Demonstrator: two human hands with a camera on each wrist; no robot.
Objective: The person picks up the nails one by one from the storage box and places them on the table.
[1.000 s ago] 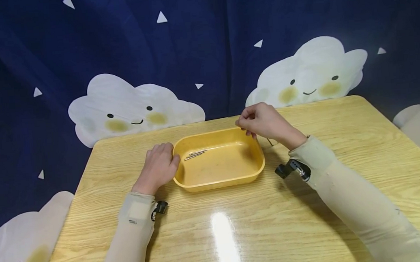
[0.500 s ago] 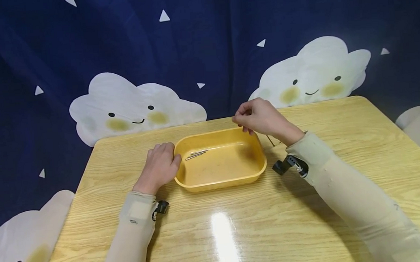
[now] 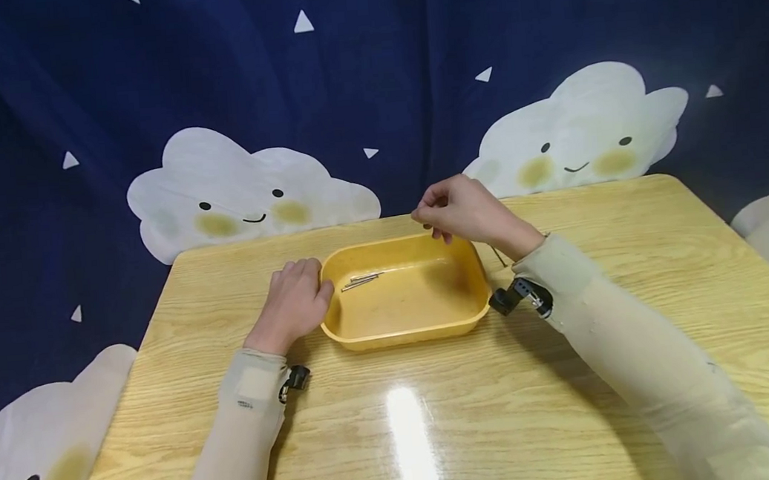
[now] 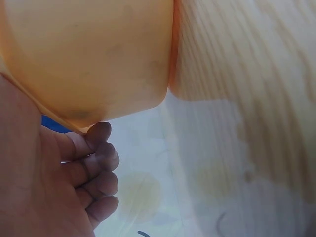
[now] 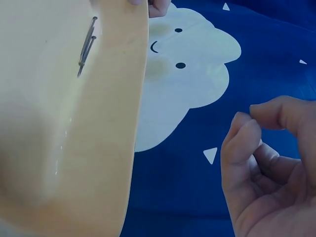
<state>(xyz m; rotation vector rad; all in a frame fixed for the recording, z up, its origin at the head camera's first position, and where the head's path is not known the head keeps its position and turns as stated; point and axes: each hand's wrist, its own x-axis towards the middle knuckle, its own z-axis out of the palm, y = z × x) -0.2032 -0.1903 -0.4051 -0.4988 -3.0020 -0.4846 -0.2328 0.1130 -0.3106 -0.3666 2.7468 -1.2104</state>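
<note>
A yellow plastic tray (image 3: 404,335) rests on the table, with a few metal nails (image 3: 362,280) lying at its left end; their heads show among the nails (image 5: 88,47) in the right wrist view. My left hand (image 3: 293,302) grips the tray's left end, thumb at the rim and fingers outside. In the left wrist view the fingertips (image 4: 106,157) curl by the tray wall (image 4: 98,59). Above the tray's far right rim is my right hand (image 3: 463,208), thumb and index tips brought together. No object shows between them; I cannot tell whether something small is hidden there.
A thin dark nail-like piece (image 3: 499,256) lies on the table just right of the tray, partly behind the right wrist. The wooden table (image 3: 345,436) ends at a dark blue curtain (image 3: 386,69) printed with clouds. A wrist camera (image 3: 519,296) sits close to the tray's right side.
My right hand has moved left and slightly up along the tray's far rim, its thumb and index tips still together. The left hand, tray and nails stay nearly put, with a slight camera shift.
</note>
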